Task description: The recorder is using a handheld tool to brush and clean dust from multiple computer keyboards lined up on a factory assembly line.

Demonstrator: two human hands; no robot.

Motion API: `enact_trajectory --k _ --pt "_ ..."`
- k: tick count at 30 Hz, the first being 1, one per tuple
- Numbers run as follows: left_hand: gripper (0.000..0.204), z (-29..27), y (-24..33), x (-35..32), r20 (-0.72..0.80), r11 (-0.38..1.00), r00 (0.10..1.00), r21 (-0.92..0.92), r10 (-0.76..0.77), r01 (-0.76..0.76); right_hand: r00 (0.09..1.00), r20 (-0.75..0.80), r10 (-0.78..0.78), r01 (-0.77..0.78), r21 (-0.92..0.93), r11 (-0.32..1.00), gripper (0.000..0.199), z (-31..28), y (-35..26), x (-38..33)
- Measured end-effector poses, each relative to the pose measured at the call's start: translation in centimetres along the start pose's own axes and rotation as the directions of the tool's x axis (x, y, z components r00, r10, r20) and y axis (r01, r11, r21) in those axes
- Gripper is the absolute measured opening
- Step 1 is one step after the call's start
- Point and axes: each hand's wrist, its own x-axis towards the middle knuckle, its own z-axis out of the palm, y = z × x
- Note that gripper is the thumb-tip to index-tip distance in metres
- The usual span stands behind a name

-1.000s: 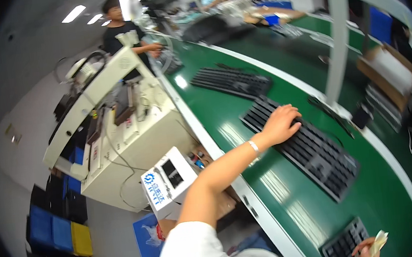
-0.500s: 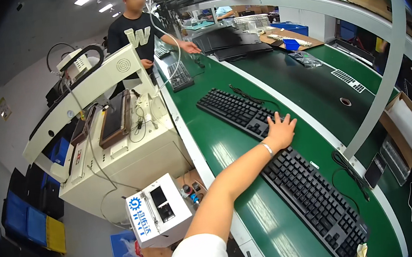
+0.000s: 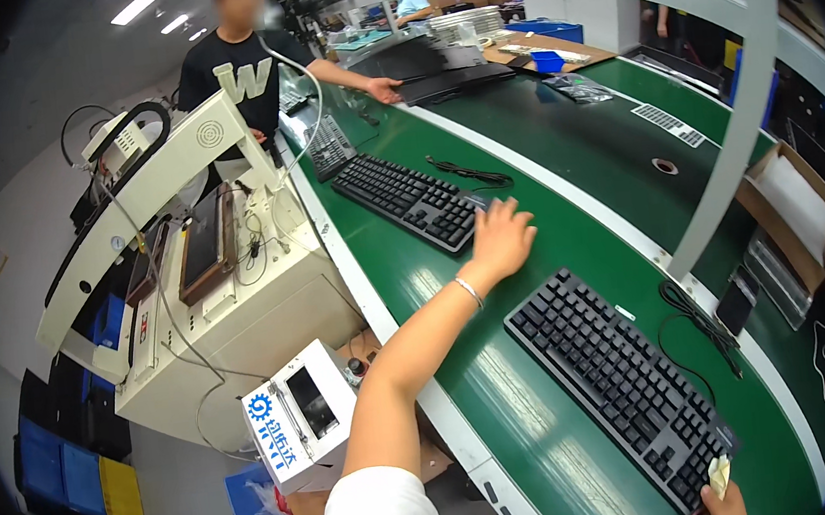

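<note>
My left hand (image 3: 503, 238), with a thin bracelet at the wrist, rests against the near end of a black keyboard (image 3: 404, 198). Its fingers are extended, not wrapped round anything. That keyboard lies on the green belt, its bundled black cable (image 3: 469, 171) beside it. Closer to me lies a second black keyboard (image 3: 627, 386), with its own coiled cable (image 3: 698, 323) on the right. At this one's lower corner, partly cut off by the frame, my right hand (image 3: 726, 506) pinches a crumpled pale-yellow cloth or paper (image 3: 720, 475).
A further keyboard (image 3: 328, 146) lies up the belt, near a person (image 3: 247, 74) with one arm reaching over. Left of the belt stand a cream press machine (image 3: 237, 306) and a white box device (image 3: 298, 410). A white metal post (image 3: 735, 123) rises at right, near a phone (image 3: 737, 302).
The far keyboard has slid away up the belt with my left hand at its end, opening a gap between it and the near keyboard. More of my right hand shows. The view has shifted.
</note>
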Motion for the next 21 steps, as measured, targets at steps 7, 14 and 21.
enact_trajectory --k 7,14,21 --pt "0.043 -5.5 12.6 -5.9 0.076 0.792 0.966 -0.59 0.248 -0.157 0.992 -0.102 -0.068 0.066 -0.021 0.998 0.035 -2.5 5.6 -4.9" --pt "0.041 -5.6 9.6 -9.8 0.099 0.785 0.975 -0.611 0.198 -0.097 0.994 0.1 0.05 0.003 -0.473 0.881 0.033 -1.3 2.8 -10.0" --pt "0.039 -7.7 8.8 -13.3 0.152 0.794 0.972 -0.605 0.176 -0.049 0.998 0.054 0.033 0.003 -0.562 0.827 0.031 0.1 2.6 -13.8"
